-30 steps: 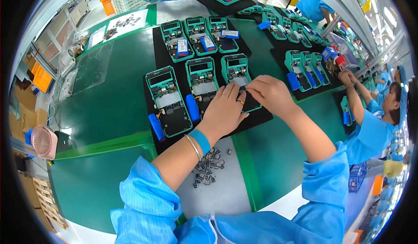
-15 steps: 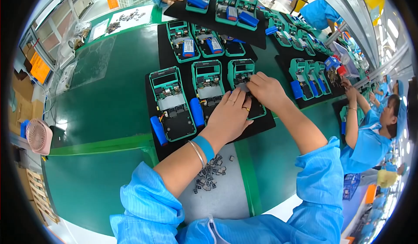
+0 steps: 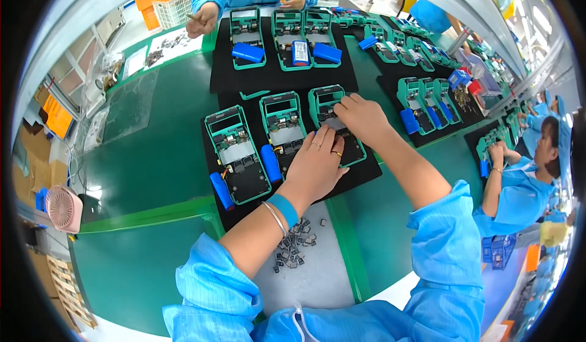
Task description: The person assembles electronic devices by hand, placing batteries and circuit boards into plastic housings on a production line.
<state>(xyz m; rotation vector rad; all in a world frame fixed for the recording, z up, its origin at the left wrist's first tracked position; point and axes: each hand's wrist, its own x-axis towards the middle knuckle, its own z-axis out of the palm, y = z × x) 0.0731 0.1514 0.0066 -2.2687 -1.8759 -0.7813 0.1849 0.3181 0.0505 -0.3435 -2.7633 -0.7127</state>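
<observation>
My left hand [image 3: 314, 163] lies over the rightmost teal device housing [image 3: 315, 98] of the near row, its fingers together and bent down into the housing's middle. The fingers of my right hand [image 3: 364, 119] are pinched at the same housing's upper right side, close to the left fingertips. Whatever sits under the fingertips is hidden. To the left, two more open housings, one in the middle [image 3: 285, 136] and one at the left end [image 3: 239, 154], show grey sheets and small parts inside. A blue battery [image 3: 271, 163] and another blue battery [image 3: 221, 190] lean beside them on the black mat [image 3: 230, 218].
Small dark square parts [image 3: 294, 244] lie loose on a grey sheet [image 3: 305, 287] in front of me. Beyond, a black mat [image 3: 284, 82] carries three housings with batteries. A co-worker's hand [image 3: 204, 19] is at the far side. A pink fan [image 3: 63, 208] stands left.
The far mat, held tilted by the co-worker before, now lies flat over the middle row of housings, and the co-worker's hands have let go. My hands have stayed at the same housing.
</observation>
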